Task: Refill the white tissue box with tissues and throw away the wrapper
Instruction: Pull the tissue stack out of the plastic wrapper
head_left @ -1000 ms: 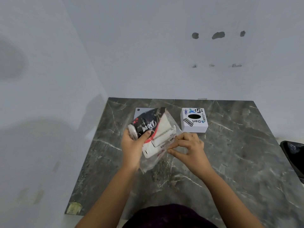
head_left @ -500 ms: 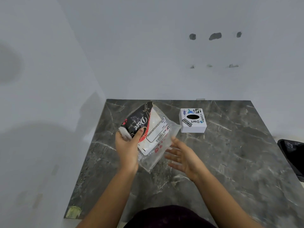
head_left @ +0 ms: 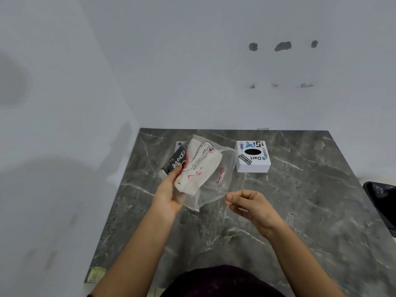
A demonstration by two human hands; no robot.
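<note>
Tissue pack held up, free hand closing in from the right

Nearest, the right hand (head_left: 249, 205) hovers loosely curled, its grip holding nothing, just right of the clear plastic wrapper (head_left: 214, 189). The left hand (head_left: 169, 194) grips the white tissue stack (head_left: 199, 168) inside it, long axis running near-left to far-right. Farther right on the grey marble tabletop (head_left: 300, 211) sits the white square tissue box (head_left: 252, 157).

The wrapper (head_left: 216, 185) is thin, clear, shiny plastic. The tissues (head_left: 199, 168) look soft and papery. The tissue box (head_left: 252, 167) is smooth and matt. The table (head_left: 300, 211) looks like polished grey stone.
</note>
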